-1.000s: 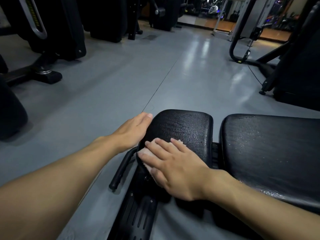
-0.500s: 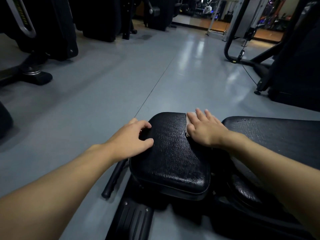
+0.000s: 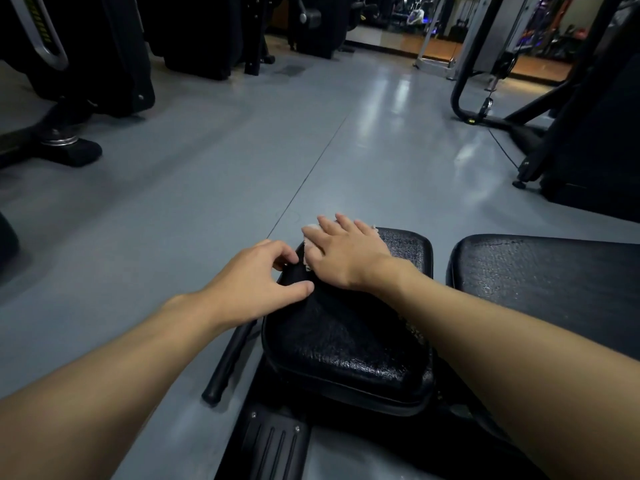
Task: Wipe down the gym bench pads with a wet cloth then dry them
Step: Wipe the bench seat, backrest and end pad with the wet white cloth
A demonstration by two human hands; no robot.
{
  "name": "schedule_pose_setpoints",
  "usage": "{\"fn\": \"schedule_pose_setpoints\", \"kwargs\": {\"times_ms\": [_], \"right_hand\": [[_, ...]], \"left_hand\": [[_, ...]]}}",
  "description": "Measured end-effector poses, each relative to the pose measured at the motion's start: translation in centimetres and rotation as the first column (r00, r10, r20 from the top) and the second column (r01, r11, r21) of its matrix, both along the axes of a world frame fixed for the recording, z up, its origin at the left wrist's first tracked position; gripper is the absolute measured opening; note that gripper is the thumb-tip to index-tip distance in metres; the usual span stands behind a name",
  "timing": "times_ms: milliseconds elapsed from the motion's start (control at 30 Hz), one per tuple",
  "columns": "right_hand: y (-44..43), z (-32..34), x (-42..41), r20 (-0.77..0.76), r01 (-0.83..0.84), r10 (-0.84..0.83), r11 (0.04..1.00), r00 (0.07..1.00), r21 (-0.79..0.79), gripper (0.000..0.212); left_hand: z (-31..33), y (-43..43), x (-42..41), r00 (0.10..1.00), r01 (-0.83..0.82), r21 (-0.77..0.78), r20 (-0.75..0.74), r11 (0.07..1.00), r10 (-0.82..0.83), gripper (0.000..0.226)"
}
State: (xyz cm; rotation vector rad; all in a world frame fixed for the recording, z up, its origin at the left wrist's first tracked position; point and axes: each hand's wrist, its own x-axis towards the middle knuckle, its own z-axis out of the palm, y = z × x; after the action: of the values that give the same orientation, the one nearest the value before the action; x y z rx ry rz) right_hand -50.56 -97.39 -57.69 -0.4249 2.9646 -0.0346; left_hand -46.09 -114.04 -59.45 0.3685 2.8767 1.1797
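Grey gym floor [image 3: 207, 188] fills most of my view, dark machines [image 3: 86, 57] around it. Two black pads lie low: the seat pad [image 3: 349, 344] runs away from me, the back pad [image 3: 547, 271] just right of it. My left hand [image 3: 256, 282] grips the seat's left edge, fingers curled. My right hand [image 3: 343, 254], fingers flat and spread, presses the cloth [image 3: 311, 230] at the far-left corner. Half a second ago it was mid-far edge; the wet near half lies towards me.
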Motion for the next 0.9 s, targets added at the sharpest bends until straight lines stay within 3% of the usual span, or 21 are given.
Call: {"fn": "schedule_pose_setpoints", "kwargs": {"times_ms": [367, 567, 700, 833, 900], "right_hand": [[9.3, 2.1, 4.4, 0.004, 0.131, -0.131, 0.991, 0.991, 0.005, 0.057], [6.4, 1.2, 3.9, -0.04, 0.239, -0.24, 0.971, 0.97, -0.01, 0.054], [1.3, 0.6, 3.6, 0.026, 0.116, -0.119, 0.99, 0.993, 0.077, 0.062], [-2.6, -0.4, 4.0, -0.015, -0.024, 0.023, 0.999, 1.0, -0.033, 0.059], [-1.2, -0.1, 4.0, -0.043, -0.046, 0.043, 0.996, 0.998, -0.07, 0.051]], "left_hand": [[0.5, -0.2, 0.4, 0.999, 0.037, -0.03, 0.022, 0.999, -0.037, 0.043], [0.1, -0.9, 0.2, 0.995, 0.066, 0.014, 0.072, 0.998, -0.067, 0.053], [0.0, -1.0, -0.3, 0.989, 0.069, 0.072, 0.123, 0.995, -0.078, 0.055], [-0.2, -1.4, -0.1, 0.973, 0.016, 0.257, 0.22, 0.966, -0.075, 0.049], [0.0, -1.6, 0.2, 0.965, 0.047, 0.254, 0.24, 0.966, -0.11, 0.047]]}}
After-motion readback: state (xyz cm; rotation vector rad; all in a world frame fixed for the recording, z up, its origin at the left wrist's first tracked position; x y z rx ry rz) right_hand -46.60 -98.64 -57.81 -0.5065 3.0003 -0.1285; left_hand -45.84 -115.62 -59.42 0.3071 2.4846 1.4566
